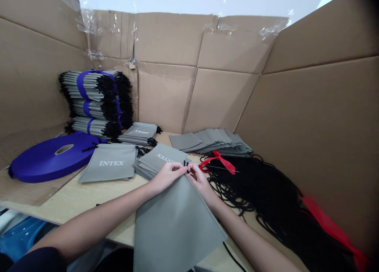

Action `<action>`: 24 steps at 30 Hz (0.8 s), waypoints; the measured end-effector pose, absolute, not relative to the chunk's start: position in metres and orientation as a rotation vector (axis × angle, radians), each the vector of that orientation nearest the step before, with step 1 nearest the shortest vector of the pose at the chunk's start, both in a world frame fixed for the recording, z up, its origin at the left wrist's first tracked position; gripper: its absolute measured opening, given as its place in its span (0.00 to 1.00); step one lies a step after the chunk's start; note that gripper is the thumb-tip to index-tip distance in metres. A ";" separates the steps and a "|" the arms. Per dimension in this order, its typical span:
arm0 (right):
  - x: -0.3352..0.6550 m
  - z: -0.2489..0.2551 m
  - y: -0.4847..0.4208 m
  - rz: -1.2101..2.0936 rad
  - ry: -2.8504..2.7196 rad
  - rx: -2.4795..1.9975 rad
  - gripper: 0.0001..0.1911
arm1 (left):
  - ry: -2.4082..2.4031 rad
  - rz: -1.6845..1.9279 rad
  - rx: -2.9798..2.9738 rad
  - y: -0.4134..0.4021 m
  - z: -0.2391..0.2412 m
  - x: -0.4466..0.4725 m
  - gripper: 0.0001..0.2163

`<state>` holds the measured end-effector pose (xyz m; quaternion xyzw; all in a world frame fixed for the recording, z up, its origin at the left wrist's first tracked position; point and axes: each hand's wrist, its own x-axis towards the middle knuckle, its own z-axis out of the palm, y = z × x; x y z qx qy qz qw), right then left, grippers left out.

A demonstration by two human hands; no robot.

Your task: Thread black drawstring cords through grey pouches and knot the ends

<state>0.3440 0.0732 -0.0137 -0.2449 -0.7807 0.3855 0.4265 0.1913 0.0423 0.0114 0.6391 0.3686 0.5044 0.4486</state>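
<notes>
A plain grey fabric pouch (174, 220) lies in front of me, hanging partly over the table edge. My left hand (168, 176) pinches its top corner. My right hand (199, 179) pinches the same corner, where a short black cord end (186, 164) sticks up between the fingers. Just beyond my hands lies a fanned pile of grey INTEX pouches (158, 159). A big tangle of black cords (257, 189) tied with a red ribbon (217, 161) spreads at the right.
A single INTEX pouch (109, 167) lies at the left beside a blue ribbon roll (50, 157). Bundled pouch stacks (94, 102) tied with blue ribbon stand at the back left. More grey pouches (210, 141) fan out at the back. Cardboard walls (310, 114) enclose the wooden table (89, 197).
</notes>
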 end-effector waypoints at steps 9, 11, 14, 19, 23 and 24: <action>0.355 0.004 0.077 0.202 -2.140 -0.484 0.04 | 0.796 1.028 1.029 0.046 0.007 0.183 0.13; 0.359 0.005 0.078 0.077 -2.194 -0.459 0.05 | 0.790 0.981 0.917 0.047 0.006 0.181 0.12; 0.364 0.006 0.080 -0.181 -2.253 -0.417 0.09 | 0.802 0.871 0.809 0.046 0.007 0.179 0.12; 0.367 0.010 0.076 -0.361 -2.358 -0.178 0.12 | 0.861 0.767 0.839 0.044 0.013 0.177 0.09; 0.364 0.018 0.068 -0.308 -2.492 -0.018 0.14 | 0.864 0.699 0.880 0.048 0.010 0.178 0.09; 0.363 0.018 0.066 -0.298 -2.507 0.012 0.14 | 0.858 0.676 0.890 0.049 0.009 0.177 0.09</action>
